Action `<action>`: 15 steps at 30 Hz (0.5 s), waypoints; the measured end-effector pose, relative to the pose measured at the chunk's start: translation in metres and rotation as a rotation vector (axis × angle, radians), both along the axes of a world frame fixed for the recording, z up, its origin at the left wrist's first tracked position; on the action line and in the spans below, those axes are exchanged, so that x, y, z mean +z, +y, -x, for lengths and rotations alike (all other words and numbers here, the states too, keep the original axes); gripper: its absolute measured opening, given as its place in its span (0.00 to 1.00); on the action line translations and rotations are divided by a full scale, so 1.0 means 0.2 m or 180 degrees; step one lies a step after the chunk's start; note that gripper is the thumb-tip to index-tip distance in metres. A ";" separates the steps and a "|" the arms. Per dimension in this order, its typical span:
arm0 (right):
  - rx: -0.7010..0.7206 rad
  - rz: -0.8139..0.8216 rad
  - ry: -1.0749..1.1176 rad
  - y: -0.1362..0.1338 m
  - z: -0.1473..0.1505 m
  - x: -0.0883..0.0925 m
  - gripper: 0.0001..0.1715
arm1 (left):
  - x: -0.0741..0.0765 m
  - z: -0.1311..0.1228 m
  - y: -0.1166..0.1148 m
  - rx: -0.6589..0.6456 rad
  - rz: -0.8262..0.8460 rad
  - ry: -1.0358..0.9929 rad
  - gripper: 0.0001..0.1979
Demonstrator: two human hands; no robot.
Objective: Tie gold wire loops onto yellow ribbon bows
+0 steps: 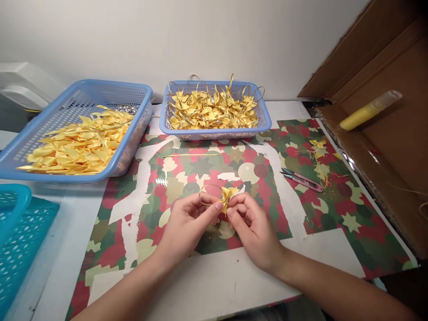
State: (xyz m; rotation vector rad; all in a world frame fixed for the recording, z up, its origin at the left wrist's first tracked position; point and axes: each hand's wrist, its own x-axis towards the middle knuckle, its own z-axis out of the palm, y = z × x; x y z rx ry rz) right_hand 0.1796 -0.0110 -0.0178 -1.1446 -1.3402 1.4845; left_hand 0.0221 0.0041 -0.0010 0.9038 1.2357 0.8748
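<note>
Between my two hands, over the middle of the table, is a small yellow ribbon bow [226, 196] with a thin gold cord looping out to its left. My left hand [197, 214] pinches the bow's left side between thumb and forefinger. On the other side, my right hand [249, 223] has its thumb and forefinger closed at the bow's right edge. A lone piece of gold cord [192, 155] lies flat on the patterned paper [214, 167] beyond my hands.
A blue basket [214, 132] of bows with gold loops stands at the back. Yellow ribbon pieces fill a larger blue basket [115, 167] at left, near a teal basket [36, 232]. Thread snips [302, 180] and thread scraps [321, 171] lie right, beside a cardboard box [384, 89].
</note>
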 end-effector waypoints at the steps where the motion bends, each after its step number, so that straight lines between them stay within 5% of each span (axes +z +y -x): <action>1: 0.0009 -0.0061 -0.0118 0.00 -0.01 0.00 0.06 | 0.00 0.01 0.00 0.0074 0.0016 -0.0067 0.09; 15: 0.0011 -0.0589 -0.0782 0.01 -0.02 -0.04 0.08 | -0.04 0.03 0.00 0.0293 0.0291 -0.0592 0.11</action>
